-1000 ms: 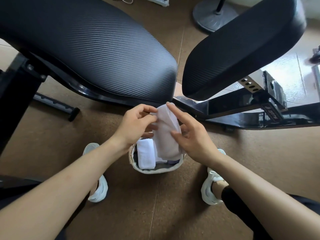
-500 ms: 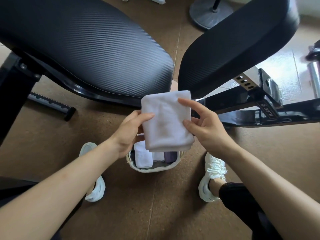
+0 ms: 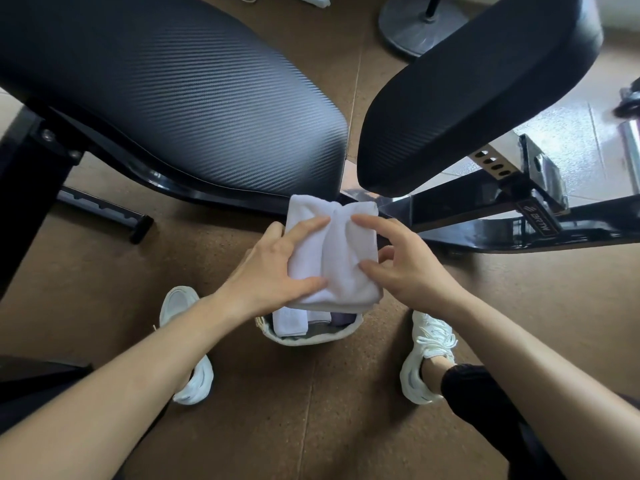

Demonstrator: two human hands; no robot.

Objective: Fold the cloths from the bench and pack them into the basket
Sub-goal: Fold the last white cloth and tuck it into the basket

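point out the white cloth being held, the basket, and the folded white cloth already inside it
white cloth [image 3: 341,252]: head view, on its creased middle
basket [image 3: 311,340]: head view, on the pale near wall
folded cloth [image 3: 289,322]: head view, on its top, at the basket's left side

The cloth [image 3: 341,258] hides most of the basket [image 3: 308,339], apparently part-filled.

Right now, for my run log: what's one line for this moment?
phase: folding | left hand: grips white cloth | right hand: pinches white cloth | basket: below hands, holds folded cloths
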